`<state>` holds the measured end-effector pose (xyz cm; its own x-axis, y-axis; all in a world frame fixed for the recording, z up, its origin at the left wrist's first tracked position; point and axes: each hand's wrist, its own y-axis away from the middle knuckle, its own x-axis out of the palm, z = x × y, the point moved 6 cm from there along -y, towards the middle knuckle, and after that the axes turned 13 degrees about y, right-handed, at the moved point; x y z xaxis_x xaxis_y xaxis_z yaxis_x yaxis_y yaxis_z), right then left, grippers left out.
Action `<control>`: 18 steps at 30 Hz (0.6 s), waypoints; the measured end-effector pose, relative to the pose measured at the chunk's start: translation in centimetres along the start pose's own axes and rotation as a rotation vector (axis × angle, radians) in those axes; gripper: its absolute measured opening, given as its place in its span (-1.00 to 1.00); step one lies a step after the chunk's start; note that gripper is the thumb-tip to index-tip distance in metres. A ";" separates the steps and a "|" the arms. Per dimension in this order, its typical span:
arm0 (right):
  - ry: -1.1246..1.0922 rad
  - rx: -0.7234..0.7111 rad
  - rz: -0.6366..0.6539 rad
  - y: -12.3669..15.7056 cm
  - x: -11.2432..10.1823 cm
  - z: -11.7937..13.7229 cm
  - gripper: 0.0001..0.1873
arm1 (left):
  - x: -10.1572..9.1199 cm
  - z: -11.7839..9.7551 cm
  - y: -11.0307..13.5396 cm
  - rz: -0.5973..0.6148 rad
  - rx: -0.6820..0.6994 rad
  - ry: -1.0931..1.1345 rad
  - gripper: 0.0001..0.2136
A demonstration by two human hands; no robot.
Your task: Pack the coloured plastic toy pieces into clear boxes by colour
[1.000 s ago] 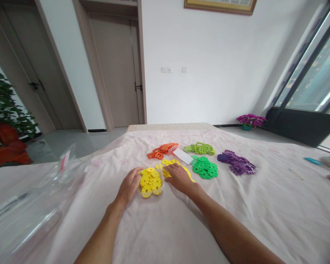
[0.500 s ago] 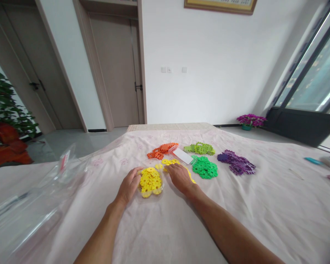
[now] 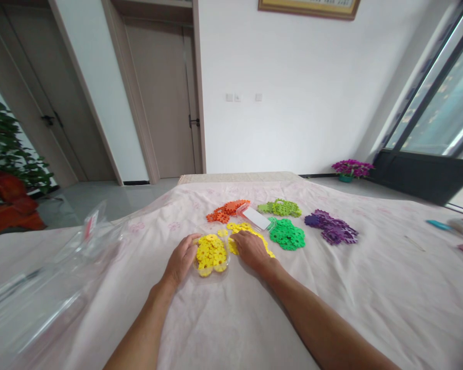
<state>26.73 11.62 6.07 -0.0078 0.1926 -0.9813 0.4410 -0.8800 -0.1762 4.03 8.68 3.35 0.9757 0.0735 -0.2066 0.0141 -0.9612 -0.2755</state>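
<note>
A clear plastic box (image 3: pixel 211 280) holds a heap of yellow flower-shaped plastic discs (image 3: pixel 211 252). My left hand (image 3: pixel 182 261) grips the box's left side, its fingers curved along the wall. Just right of the box, my right hand (image 3: pixel 250 247) reaches over a pile of loose yellow discs (image 3: pixel 239 226). Its fingers are bent down and closed on discs there, though the fingertips are partly hidden. One yellow disc (image 3: pixel 223 233) shows by the far right corner of the box. Behind the right hand lies a clear case with a white label (image 3: pixel 256 218).
Orange discs (image 3: pixel 231 208), light green discs (image 3: pixel 281 207), green discs (image 3: pixel 287 235) and purple discs (image 3: pixel 334 229) lie in piles on the pale cloth (image 3: pixel 231 329). Clear plastic packaging (image 3: pixel 50 288) covers the left side. A blue item (image 3: pixel 439 225) lies at the far right.
My right hand has shifted slightly right and down, and more of the yellow pile shows around it. The left hand and the box stay in place.
</note>
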 end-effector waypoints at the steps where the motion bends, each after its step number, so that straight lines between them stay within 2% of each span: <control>1: 0.001 -0.005 -0.010 0.1 -0.3 0.1 -0.65 | 0.0 0.0 0.0 0.001 -0.001 0.002 -0.62; 6: 0.057 -0.079 0.001 0.4 -0.8 1.1 -0.73 | 0.0 0.1 -0.1 0.009 0.000 0.011 -0.63; 11: 0.123 -0.076 0.030 0.2 -0.4 1.7 -0.78 | 0.1 0.1 0.0 0.013 0.002 0.003 -0.63; 18: 0.088 0.013 0.037 0.0 0.2 0.9 -0.64 | 0.1 -0.2 0.0 0.010 0.003 -0.001 -0.63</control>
<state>25.96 11.29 5.85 0.0869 0.1967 -0.9766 0.4277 -0.8927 -0.1418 4.16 8.65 3.50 0.9754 0.0640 -0.2108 0.0033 -0.9610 -0.2764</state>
